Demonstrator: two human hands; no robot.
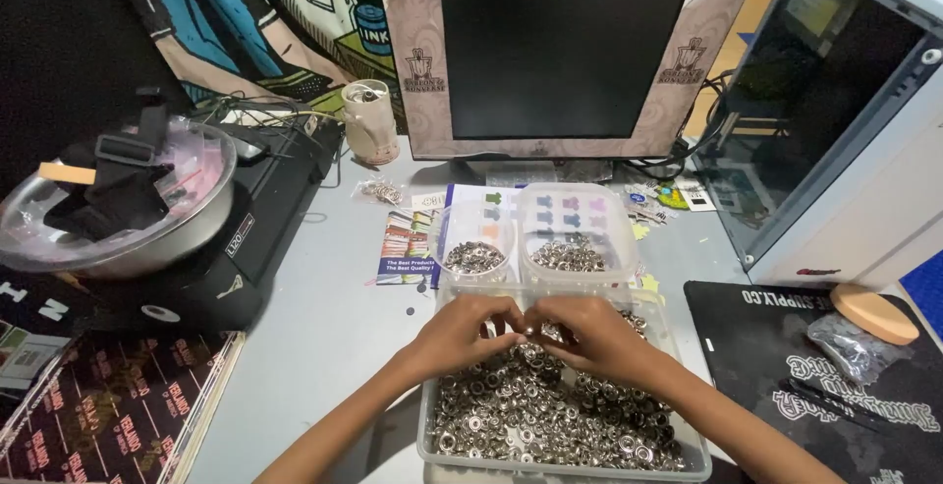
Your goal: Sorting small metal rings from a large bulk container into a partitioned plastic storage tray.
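Clerk: Head view, item one: clear plastic tray [428, 435] at 6 o'clock, filled with small silver metal rings and snap parts [535, 415].

Checker: Hands?

Clerk: Both over the tray's far half. Left hand [462, 335] and right hand [589, 339] meet fingertip to fingertip at centre, fingers curled and pinched on a tiny metal piece [522, 329] between them; which hand carries it cannot be told.

Checker: Next out?

Clerk: Just beyond the tray, toward 12 o'clock, two smaller clear tubs side by side: a round tub [475, 248] with silver rings, a square tub [572, 238] with more. Both rest on colour-printed leaflets [405, 248].

Checker: Sides?

Clerk: At 3 o'clock, black mat [747, 346] bearing an orange oval pad [872, 312] and a small bag of dark parts [850, 344]. At 9 o'clock, a steel bowl [187, 233] holding black straps, set on a black device [270, 199].

Checker: Farthest?

Clerk: At 12 o'clock a dark monitor [550, 52]; at 11 o'clock a white cup [370, 122]; at 2 o'clock a white computer case [864, 150].
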